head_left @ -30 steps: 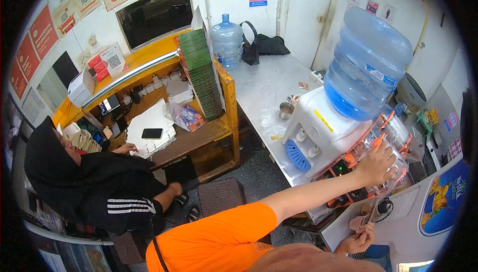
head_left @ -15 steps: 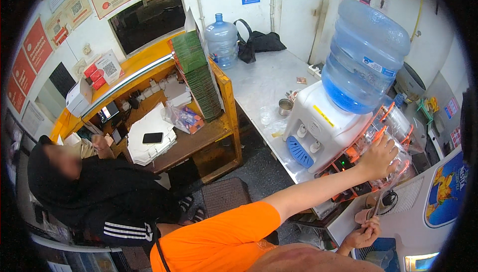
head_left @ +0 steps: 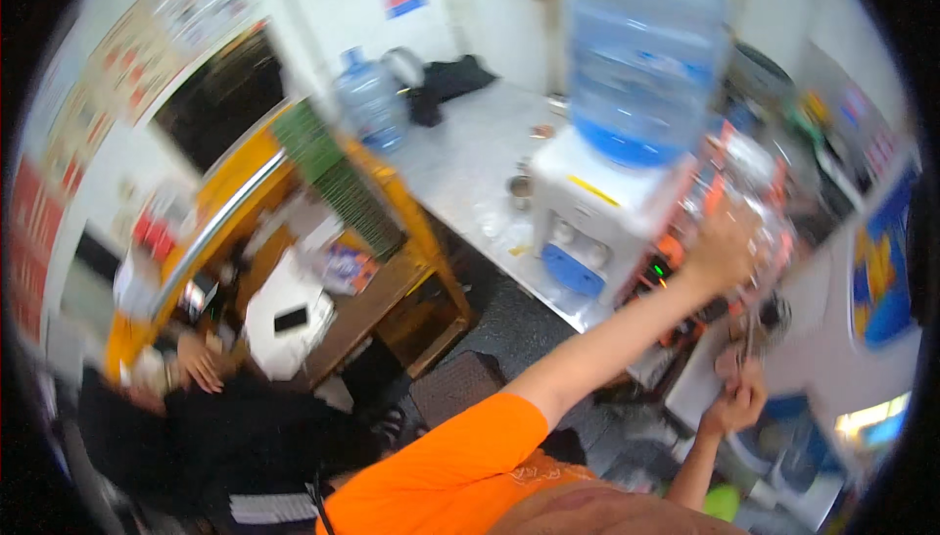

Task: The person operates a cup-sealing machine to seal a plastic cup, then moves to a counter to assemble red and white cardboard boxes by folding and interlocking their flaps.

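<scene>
My left hand (head_left: 727, 246) reaches over the orange and silver machine (head_left: 676, 251) right of the water dispenser. Its fingers are smeared by motion, so their grip is unclear; crinkled clear plastic (head_left: 774, 251) shows beside them. Lower down, my right hand (head_left: 741, 403) is closed around the lower end of a thin, stick-like thing (head_left: 751, 339) that points up toward the machine. A small pinkish cup-like thing (head_left: 727, 363) is just beside that hand, partly hidden.
The white dispenser (head_left: 597, 192) carries a large blue bottle (head_left: 641, 55) on the metal table (head_left: 470, 163). Left, a wooden counter (head_left: 362, 325) holds a phone (head_left: 291, 320) on white sheets and a green stack (head_left: 338, 178). A person in black (head_left: 225, 447) sits there, one hand (head_left: 199, 363) by the counter.
My view has turned and blurred, shifting the dispenser and counter leftward. My left hand stays over the machine and my right hand keeps the stick-like thing. The seated person's hand has come down.
</scene>
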Motion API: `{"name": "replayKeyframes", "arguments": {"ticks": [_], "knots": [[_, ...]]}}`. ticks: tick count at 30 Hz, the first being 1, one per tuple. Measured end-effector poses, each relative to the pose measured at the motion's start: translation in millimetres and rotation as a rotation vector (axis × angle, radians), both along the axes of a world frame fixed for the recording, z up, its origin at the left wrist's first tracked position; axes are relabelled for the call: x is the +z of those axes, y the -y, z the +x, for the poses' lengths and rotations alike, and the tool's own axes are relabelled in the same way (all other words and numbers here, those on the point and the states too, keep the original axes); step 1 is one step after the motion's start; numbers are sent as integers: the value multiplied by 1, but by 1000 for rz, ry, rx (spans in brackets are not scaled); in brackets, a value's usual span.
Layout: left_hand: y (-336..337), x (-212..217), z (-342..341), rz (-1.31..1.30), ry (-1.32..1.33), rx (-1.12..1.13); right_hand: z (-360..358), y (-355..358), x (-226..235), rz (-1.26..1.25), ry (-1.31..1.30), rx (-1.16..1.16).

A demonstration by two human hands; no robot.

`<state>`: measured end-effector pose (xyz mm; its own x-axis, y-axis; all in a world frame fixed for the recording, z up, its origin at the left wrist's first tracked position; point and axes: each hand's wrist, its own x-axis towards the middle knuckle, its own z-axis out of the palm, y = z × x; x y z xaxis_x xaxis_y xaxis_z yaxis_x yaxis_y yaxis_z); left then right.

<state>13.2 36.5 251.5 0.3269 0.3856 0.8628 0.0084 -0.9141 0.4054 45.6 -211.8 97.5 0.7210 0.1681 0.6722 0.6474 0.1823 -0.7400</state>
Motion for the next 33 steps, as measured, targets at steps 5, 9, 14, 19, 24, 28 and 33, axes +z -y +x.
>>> {"name": "replayKeyframes", "arguments": {"ticks": [5, 9, 14, 19, 24, 28, 33], "knots": [[-11, -2, -1, 204, -70, 171, -26, -31, 60, 125, 174, 169], [-4, 7, 3, 251, -127, 179, -28, -28, 75, 155, 246, 210], [-2, 8, 0, 280, -149, 205, -29, -25, 77, 130, 253, 261], [-3, 5, 2, 285, -134, 190, -32, -29, 82, 193, 241, 237], [-3, 4, 2, 291, -125, 181, -30, -26, 77, 170, 263, 249], [1, 8, -1, 287, -155, 200, -31, -26, 78, 172, 270, 238], [0, 5, 0, 302, -141, 201, -32, -25, 78, 175, 251, 225]]}}
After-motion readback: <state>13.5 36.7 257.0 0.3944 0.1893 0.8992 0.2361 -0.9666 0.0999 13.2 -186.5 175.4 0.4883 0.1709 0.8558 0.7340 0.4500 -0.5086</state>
